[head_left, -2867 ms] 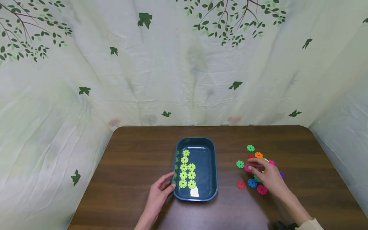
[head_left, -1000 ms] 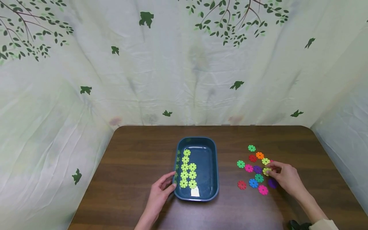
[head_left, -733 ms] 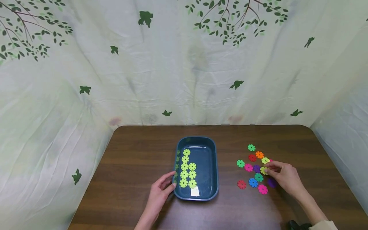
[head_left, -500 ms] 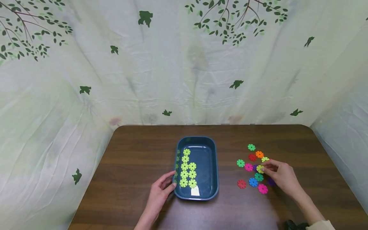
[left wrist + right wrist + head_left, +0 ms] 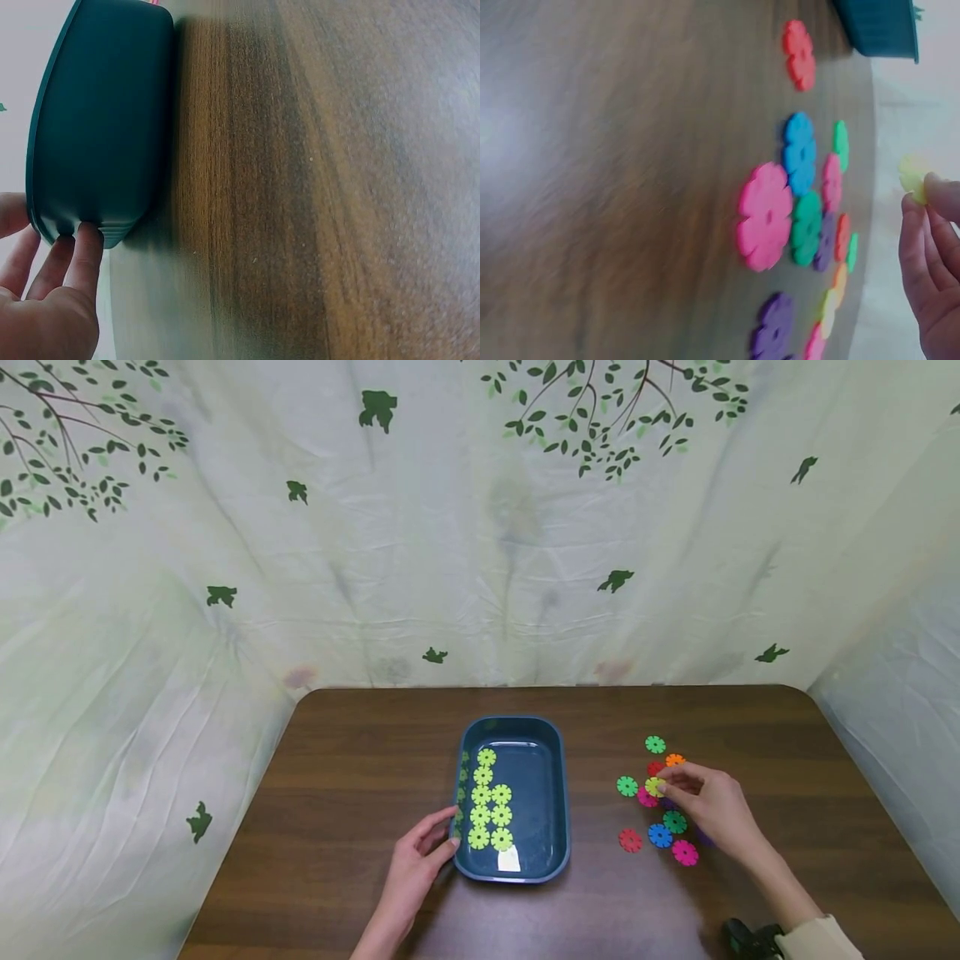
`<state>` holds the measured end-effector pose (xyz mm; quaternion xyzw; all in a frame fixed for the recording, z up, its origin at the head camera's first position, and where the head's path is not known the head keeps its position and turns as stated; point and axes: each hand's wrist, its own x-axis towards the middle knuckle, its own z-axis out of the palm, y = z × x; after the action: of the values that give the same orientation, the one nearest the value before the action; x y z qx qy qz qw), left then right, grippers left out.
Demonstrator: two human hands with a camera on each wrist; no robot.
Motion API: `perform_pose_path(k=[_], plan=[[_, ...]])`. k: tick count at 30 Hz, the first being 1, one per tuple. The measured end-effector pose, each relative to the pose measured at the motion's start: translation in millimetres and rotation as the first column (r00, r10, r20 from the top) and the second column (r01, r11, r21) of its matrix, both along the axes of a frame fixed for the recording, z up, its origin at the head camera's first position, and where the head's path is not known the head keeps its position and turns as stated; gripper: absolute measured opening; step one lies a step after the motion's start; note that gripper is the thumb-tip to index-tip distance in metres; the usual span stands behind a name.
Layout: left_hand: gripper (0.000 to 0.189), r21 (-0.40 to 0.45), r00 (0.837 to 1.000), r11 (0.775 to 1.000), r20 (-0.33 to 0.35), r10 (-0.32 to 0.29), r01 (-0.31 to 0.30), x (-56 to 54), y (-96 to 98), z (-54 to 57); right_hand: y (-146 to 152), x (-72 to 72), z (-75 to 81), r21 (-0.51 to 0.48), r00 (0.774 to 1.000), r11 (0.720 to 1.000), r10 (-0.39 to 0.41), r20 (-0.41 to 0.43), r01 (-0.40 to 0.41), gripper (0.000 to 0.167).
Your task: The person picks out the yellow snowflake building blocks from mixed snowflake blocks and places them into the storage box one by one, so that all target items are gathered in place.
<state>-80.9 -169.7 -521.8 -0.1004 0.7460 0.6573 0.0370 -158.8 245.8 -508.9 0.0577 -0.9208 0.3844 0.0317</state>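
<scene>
My right hand pinches a yellow flower-shaped plastic disc between thumb and fingers. The right wrist view shows this disc raised above the table, though blurred. Below and around that hand lie loose discs, among them a blue one, a pink one and a red one. At the middle of the table stands a dark blue tray, with several yellow-green discs lined up along its left side. My left hand touches the tray's left side, fingertips at its rim and outer wall.
Green discs lie at the far end and left of the loose group. In the right wrist view, another yellow disc lies on the wooden table. A pale leaf-printed curtain hangs behind the table.
My right hand has gone from the loose group's left part to its right side, taken hold of a yellow disc, and moved back left with it. My left hand and the tray stay put.
</scene>
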Motion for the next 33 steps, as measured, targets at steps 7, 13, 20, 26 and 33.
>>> perform_pose_path(k=[7,13,20,26,33], plan=[[0.043,0.006,1.0,1.0,-0.004,0.002,-0.002,0.0,-0.5,-0.7,-17.4,-5.3,7.3,-0.044,0.999,0.998,0.038,-0.037,-0.04,0.014],[0.043,0.003,1.0,1.0,-0.004,0.0,0.001,-0.2,-0.6,-2.0,-33.8,-10.2,15.1,-0.121,0.997,0.989,0.078,-0.014,-0.08,0.014],[0.043,0.01,1.0,1.0,-0.01,0.002,-0.002,-0.2,-1.1,-2.5,-52.6,-19.6,24.3,-0.174,0.991,0.975,0.137,-0.013,-0.137,0.012],[0.043,0.018,1.0,1.0,-0.015,0.001,-0.001,0.1,-1.3,-2.6,-69.4,-24.9,30.0,-0.196,0.986,0.967,0.164,-0.022,-0.165,0.012],[0.043,0.013,1.0,1.0,-0.01,0.003,-0.002,0.3,-1.3,-2.8,-89.1,-29.9,31.9,-0.226,0.981,0.955,0.188,-0.04,-0.192,0.011]])
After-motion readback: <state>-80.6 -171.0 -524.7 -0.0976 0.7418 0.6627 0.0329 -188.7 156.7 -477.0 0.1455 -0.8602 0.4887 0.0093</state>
